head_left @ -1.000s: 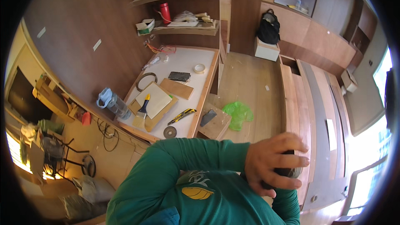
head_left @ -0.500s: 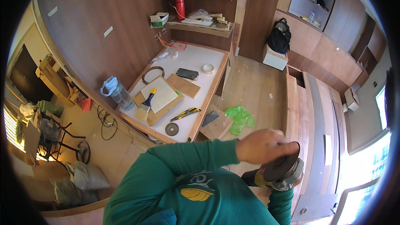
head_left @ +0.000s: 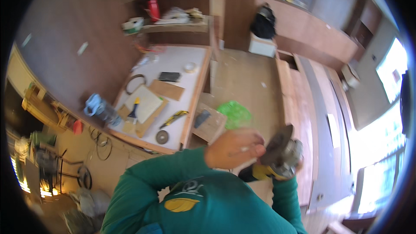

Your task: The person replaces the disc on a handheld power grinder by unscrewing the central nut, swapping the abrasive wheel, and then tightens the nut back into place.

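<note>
- Left hand (head_left: 234,147) is hanging just beside the brown disc (head_left: 277,145) of an angle grinder (head_left: 289,161), its fingers curling in toward the thumb; blur is hiding whether they are pinching anything.
- Right hand (head_left: 299,166) is gripping the angle grinder near its metal head, which is covering most of that hand's fingers.
- The angle grinder itself is being held in the air, off the table's near right corner, its yellow and black body pointing toward the lower left and its disc standing tilted.
- On the table (head_left: 177,56), a yellow and black cutter knife (head_left: 173,119) is lying by the right edge, toward the near right corner; a small grey disc (head_left: 162,137) is lying closer to that corner, by the near edge.
- A paintbrush (head_left: 134,109) is resting on a pale panel (head_left: 149,103), toward the near left corner, where a clear water bottle (head_left: 106,112) is standing.
- A tape roll (head_left: 190,67) is lying near the right edge, toward the far right corner.
- Beyond the right edge, a green plastic bag (head_left: 234,114) is lying on the floor.
</note>
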The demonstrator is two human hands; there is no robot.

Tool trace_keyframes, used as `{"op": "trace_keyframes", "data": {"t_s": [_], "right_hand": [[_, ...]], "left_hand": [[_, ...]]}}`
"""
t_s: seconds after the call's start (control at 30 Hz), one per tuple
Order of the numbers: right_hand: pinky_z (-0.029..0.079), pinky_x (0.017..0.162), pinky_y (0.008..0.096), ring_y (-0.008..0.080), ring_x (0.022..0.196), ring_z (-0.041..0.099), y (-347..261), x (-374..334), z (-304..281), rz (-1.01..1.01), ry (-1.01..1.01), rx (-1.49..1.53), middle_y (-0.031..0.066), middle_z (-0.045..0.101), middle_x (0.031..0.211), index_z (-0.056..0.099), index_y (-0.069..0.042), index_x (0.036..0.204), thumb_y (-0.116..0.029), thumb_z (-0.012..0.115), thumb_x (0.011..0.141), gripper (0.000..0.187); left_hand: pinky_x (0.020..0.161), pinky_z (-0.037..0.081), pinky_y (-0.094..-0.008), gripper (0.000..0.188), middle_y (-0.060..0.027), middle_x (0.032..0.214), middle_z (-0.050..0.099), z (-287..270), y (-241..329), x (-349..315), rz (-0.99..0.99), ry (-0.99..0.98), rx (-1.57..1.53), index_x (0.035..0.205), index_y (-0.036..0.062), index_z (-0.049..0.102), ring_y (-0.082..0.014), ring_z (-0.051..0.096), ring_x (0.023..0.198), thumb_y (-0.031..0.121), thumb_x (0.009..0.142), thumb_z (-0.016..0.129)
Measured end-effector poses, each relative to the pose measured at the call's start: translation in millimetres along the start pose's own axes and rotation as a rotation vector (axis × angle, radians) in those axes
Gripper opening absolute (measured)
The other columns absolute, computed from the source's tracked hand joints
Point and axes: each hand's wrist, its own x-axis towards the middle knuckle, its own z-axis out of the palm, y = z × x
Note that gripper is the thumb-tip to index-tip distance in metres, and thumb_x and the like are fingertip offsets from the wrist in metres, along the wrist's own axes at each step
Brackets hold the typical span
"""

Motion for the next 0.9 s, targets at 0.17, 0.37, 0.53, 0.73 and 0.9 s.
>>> {"op": "trace_keyframes", "data": {"t_s": [0.17, 0.37, 0.53, 0.73, 0.9], "right_hand": [[0.05, 0.098, 0.049, 0.0376, 0.106, 0.063, -23.4, 8.4, 38.0, 0.181, -0.167, 0.997, 0.0242, 0.062, 0.121, 0.054, 0.005, 0.127, -0.033, 0.062, 0.073, 0.066], [0.049, 0.099, 0.0499, 0.0399, 0.106, 0.063, -15.0, 6.4, 24.3, 0.278, -0.135, 0.99, 0.027, 0.061, 0.121, 0.054, 0.009, 0.125, -0.032, 0.066, 0.072, 0.069], [0.049, 0.097, 0.0498, 0.0403, 0.104, 0.063, -16.0, 5.5, 24.9, 0.315, -0.222, 1.005, 0.0274, 0.062, 0.119, 0.053, 0.009, 0.126, -0.031, 0.067, 0.071, 0.069], [0.05, 0.094, 0.0519, 0.0414, 0.102, 0.063, -7.4, 6.4, 19.6, 0.25, -0.185, 1.071, 0.0266, 0.063, 0.116, 0.054, 0.009, 0.125, -0.035, 0.064, 0.073, 0.069], [0.052, 0.088, 0.0551, 0.0427, 0.097, 0.064, -23.5, 18.8, 29.9, 0.204, -0.288, 1.069, 0.0245, 0.062, 0.117, 0.053, 0.005, 0.127, -0.046, 0.053, 0.078, 0.071]], "left_hand": [[0.094, 0.048, -0.0365, 0.044, -0.0185, 0.121, 0.06, 13.8, 12.5, 18.1, 0.358, 0.335, 0.121, 0.133, -0.0002, 0.054, -0.0308, 0.062, 0.107, 0.013, 0.092, 0.063], [0.089, 0.048, -0.0364, 0.034, -0.0155, 0.107, 0.061, 11.1, 13.3, 31.2, 0.2, 0.215, 0.028, 0.122, 0.0001, 0.059, -0.0294, 0.061, 0.1, 0.012, 0.091, 0.064], [0.089, 0.047, -0.0376, 0.029, -0.0144, 0.097, 0.06, 9.0, -0.1, 44.1, 0.179, 0.154, 0.109, 0.113, 0.0001, 0.06, -0.03, 0.06, 0.097, 0.018, 0.091, 0.065], [0.099, 0.044, -0.0377, 0.04, -0.0187, 0.129, 0.054, 30.4, -10.1, 58.9, 0.376, 0.305, 0.016, 0.127, 0.001, 0.053, -0.0333, 0.054, 0.118, 0.026, 0.096, 0.059], [0.104, 0.042, -0.0377, 0.06, -0.0189, 0.152, 0.036, 32.4, -21.2, 64.1, 0.383, 0.163, 0.12, 0.147, 0.0032, 0.037, -0.0324, 0.041, 0.136, 0.032, 0.098, 0.055]]}}
